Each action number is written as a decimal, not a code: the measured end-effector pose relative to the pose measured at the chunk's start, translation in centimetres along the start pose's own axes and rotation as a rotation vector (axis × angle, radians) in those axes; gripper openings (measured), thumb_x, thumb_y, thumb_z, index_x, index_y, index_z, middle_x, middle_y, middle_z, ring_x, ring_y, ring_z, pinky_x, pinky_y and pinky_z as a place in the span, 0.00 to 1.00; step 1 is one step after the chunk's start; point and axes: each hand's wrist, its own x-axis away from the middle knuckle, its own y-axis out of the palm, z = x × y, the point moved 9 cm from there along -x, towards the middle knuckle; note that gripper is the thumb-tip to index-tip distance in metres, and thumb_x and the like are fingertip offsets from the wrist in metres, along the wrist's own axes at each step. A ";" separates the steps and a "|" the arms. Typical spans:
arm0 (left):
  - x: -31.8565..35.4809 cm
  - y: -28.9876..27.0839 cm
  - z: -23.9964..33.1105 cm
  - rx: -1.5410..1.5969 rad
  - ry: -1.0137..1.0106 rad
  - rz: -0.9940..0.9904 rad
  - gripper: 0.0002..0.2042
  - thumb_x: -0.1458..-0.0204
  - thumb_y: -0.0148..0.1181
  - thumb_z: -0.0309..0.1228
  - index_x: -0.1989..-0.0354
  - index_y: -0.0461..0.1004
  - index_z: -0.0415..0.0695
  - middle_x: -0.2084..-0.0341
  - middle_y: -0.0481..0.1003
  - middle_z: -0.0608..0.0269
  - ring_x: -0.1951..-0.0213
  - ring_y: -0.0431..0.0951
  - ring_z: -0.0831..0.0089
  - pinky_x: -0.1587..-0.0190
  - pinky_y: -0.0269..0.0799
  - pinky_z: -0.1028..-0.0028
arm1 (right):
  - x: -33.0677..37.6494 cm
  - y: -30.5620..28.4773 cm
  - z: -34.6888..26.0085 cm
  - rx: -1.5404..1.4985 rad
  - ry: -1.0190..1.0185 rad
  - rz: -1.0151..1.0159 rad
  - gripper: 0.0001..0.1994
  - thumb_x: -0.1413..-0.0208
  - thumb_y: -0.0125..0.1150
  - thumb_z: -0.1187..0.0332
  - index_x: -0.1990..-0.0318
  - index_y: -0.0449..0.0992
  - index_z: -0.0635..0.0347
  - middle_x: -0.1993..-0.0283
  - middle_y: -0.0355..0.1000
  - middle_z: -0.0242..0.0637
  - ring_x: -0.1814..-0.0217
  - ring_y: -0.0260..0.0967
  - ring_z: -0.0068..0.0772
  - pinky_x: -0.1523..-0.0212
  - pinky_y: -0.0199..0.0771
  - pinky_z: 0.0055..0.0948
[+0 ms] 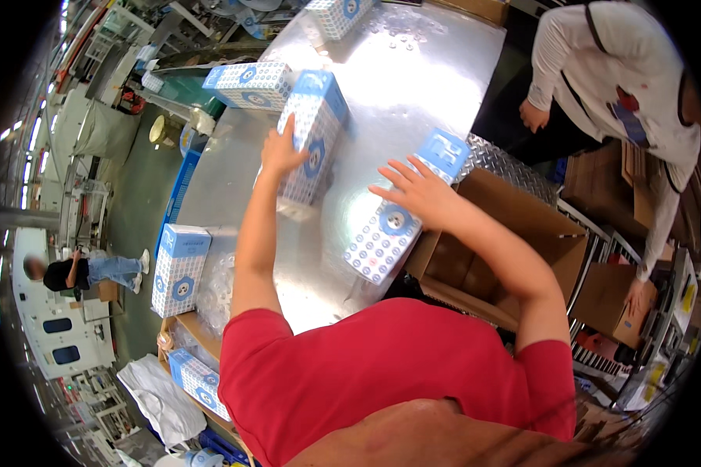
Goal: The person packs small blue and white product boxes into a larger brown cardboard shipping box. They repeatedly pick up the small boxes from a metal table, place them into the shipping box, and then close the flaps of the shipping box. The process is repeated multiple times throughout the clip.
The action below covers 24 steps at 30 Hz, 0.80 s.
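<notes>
My left hand point(280, 152) grips the near edge of a blue-and-white patterned carton point(313, 136) lying on the round shiny metal table point(413, 86). My right hand point(414, 191) rests on top of a second carton of the same kind point(393, 226), holding it at the table's right edge, just above an open cardboard box point(514, 226). A third carton point(249, 84) lies beyond my left hand, and another point(336, 15) lies at the table's far side.
Another carton point(179, 268) stands at the table's left edge, and one more point(199, 381) lies lower left. A person in a white top point(615, 86) works at the right beside cardboard boxes point(615, 303). Another person point(86, 272) stands far left on the floor.
</notes>
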 end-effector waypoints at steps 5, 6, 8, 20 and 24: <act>11.0 -0.6 2.7 -0.090 0.141 -0.181 0.52 0.71 0.68 0.41 0.32 0.45 0.63 0.54 0.64 0.43 0.51 0.67 0.44 0.50 0.66 0.56 | -1.5 3.5 -0.9 -0.014 -0.154 -0.197 0.34 0.71 0.69 0.70 0.48 0.66 0.55 0.52 0.65 0.38 0.44 0.61 0.39 0.33 0.46 0.46; 12.2 -1.2 3.2 -0.131 0.149 -0.104 0.52 0.72 0.69 0.41 0.32 0.45 0.62 0.54 0.64 0.43 0.51 0.67 0.45 0.51 0.66 0.56 | -1.0 3.0 -2.2 -0.044 -0.181 -0.143 0.33 0.71 0.68 0.70 0.49 0.66 0.56 0.54 0.66 0.37 0.46 0.62 0.38 0.33 0.46 0.47; 11.5 -0.6 5.0 -0.080 0.171 -0.045 0.54 0.74 0.70 0.38 0.32 0.44 0.57 0.52 0.66 0.44 0.48 0.66 0.47 0.52 0.66 0.57 | 0.3 2.8 -3.8 -0.079 -0.179 -0.022 0.32 0.70 0.67 0.70 0.49 0.66 0.56 0.54 0.66 0.38 0.45 0.62 0.38 0.34 0.47 0.47; 16.0 -5.8 16.3 0.418 0.910 0.534 0.42 0.68 0.68 0.26 0.40 0.53 0.39 0.49 0.63 0.48 0.47 0.64 0.53 0.42 0.56 0.55 | 43.8 -5.1 7.1 -1.733 0.742 1.280 0.35 0.55 0.60 0.55 0.42 0.61 0.69 0.48 0.69 0.49 0.50 0.72 0.44 0.52 0.75 0.40; 15.1 -5.9 24.4 1.076 0.779 0.140 0.41 0.65 0.66 0.22 0.39 0.50 0.38 0.48 0.62 0.49 0.48 0.67 0.58 0.47 0.64 0.60 | 53.1 3.9 2.8 -1.674 0.446 1.756 0.29 0.40 0.37 0.50 0.37 0.58 0.59 0.36 0.58 0.44 0.36 0.57 0.42 0.36 0.56 0.44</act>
